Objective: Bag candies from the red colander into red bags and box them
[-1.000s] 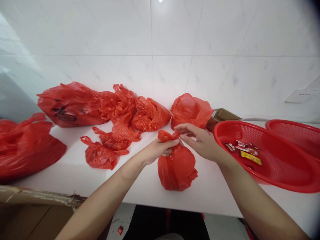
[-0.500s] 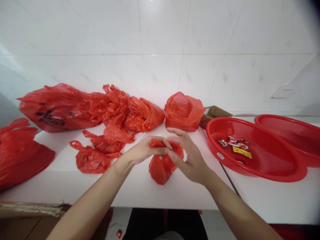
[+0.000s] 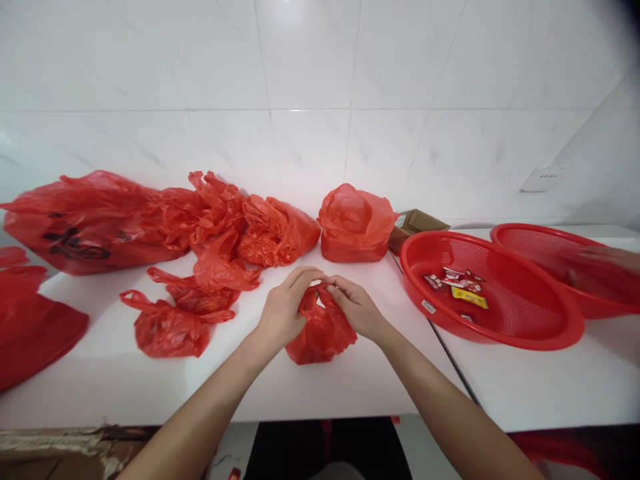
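A small red plastic bag (image 3: 320,337) rests on the white table near its front edge, with its upper part gathered between my hands. My left hand (image 3: 287,308) is closed on the left side of the bag's top. From the right, my right hand (image 3: 357,307) pinches the top of the same bag, its fingertips close to those of my left hand. Two small tied red bags (image 3: 173,330) lie to the left of my hands. Behind them is a pile of crumpled red bags (image 3: 275,230), and an upright open red bag (image 3: 356,223) stands further back.
A red basket (image 3: 537,337) at the right holds several small packets (image 3: 469,297), one of them yellow. Another person's hand (image 3: 613,257) is over a second red basket (image 3: 530,230). A brown box (image 3: 423,223) sits by the wall. Large red bags (image 3: 85,223) fill the left.
My right hand has closed on the bag's top, and my hands have drawn together around it. The view has shifted slightly right. Another person's hand has appeared at the right.
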Tool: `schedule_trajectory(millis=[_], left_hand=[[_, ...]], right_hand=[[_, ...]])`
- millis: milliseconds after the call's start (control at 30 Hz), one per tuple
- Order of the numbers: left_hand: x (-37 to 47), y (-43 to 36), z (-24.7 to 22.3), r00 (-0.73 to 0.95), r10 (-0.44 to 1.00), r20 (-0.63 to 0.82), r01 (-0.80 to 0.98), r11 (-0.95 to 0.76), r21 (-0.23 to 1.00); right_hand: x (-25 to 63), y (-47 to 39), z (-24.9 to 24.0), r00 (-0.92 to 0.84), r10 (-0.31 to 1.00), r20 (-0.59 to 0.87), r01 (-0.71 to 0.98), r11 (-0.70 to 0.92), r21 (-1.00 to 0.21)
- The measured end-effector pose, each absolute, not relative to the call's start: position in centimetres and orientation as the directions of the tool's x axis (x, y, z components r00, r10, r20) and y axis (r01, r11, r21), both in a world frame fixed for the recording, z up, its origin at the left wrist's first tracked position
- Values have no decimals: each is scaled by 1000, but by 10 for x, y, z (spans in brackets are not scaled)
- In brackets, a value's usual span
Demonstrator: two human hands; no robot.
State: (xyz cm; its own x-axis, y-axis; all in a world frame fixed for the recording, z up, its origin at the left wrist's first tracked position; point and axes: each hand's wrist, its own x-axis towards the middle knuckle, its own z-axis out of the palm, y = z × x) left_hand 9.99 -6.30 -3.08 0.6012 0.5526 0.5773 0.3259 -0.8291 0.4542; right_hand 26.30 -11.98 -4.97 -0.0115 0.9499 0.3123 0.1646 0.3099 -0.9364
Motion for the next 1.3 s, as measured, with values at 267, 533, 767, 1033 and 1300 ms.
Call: schedule_trajectory(millis=[267,533,767,1033,1300], left_hand=[[55,-74,-86,427,846,321,443,-505,741],[89,-84,-127,87,912,401,221,-410,885],[121,-65,-139,197,871,450,348,-491,799],[95,-51,-147,291,895,337,485,-442,755],[110,-63,-145,312,866,391,527,-500,687]], right_hand=[[328,-103,-90,393,895,210,386,47,-921],[296,-104,-109,558,820,126,423,-150,-894],[253,-124,-105,366,907,209,621,-71,-780],[352,-127,-155,323,926,197,597,-38,-801],[326,-128,-121,402,835,376,670,11,-742]])
